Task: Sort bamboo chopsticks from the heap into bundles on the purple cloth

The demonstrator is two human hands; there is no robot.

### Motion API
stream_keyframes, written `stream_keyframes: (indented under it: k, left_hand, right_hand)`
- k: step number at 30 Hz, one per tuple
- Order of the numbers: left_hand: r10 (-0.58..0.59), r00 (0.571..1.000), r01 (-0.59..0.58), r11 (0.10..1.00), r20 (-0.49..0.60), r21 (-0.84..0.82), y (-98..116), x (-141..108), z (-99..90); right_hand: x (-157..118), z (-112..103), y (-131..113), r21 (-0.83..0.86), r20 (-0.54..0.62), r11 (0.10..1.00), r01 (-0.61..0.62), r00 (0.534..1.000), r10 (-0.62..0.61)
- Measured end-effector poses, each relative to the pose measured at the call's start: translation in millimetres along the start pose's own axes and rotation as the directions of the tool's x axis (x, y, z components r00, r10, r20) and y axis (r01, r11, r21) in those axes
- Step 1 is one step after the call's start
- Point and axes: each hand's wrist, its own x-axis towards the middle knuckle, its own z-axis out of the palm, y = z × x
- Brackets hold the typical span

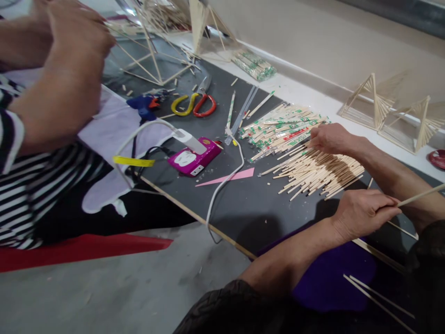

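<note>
My left hand (pixel 365 213) is closed around a thin wooden stick (pixel 420 195) that points to the right edge. Farther back, my right hand (pixel 330 138) bends down at the border between loose wooden sticks (pixel 316 174) and wrapped chopsticks (pixel 278 130). Its fingers look closed, but their tips are hidden, and what they hold cannot be made out. Two thin sticks (pixel 378 297) lie over the dark clothing at the lower right.
A person in striped clothing works at left over a stick frame (pixel 153 60). Scissors (pixel 194 104), a blue glue gun (pixel 143 105), a purple power strip (pixel 194 157) and its white cable (pixel 222 183) lie between us. Stick models (pixel 368 104) stand by the wall.
</note>
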Motion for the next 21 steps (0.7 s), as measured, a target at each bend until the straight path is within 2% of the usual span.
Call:
stream_keyframes:
  k: [3, 11, 16, 21]
  left_hand:
    - [0.004, 1.0, -0.004, 1.0, 0.01, 0.023, 1, 1, -0.7]
    - [0.033, 0.999, -0.033, 0.999, -0.016, -0.007, 1, 3, -0.6]
    - [0.023, 1.0, -0.024, 0.999, -0.014, -0.039, 1, 2, -0.9]
    - [0.043, 0.998, -0.046, 0.997, -0.035, -0.065, 1, 1, 0.1]
  right_hand:
    - [0, -11, -9, -0.085, 0.081, 0.996, 0.039, 0.996, -0.032]
    - [10, -24, -27, -0.155, 0.085, 0.988, -0.02, 0.996, 0.034]
    - [3, -30, -18, -0.175, 0.153, 0.982, -0.064, 0.984, 0.091]
    - [-5, -34, -4, -0.218, 0.158, 0.971, -0.104, 0.977, 0.14]
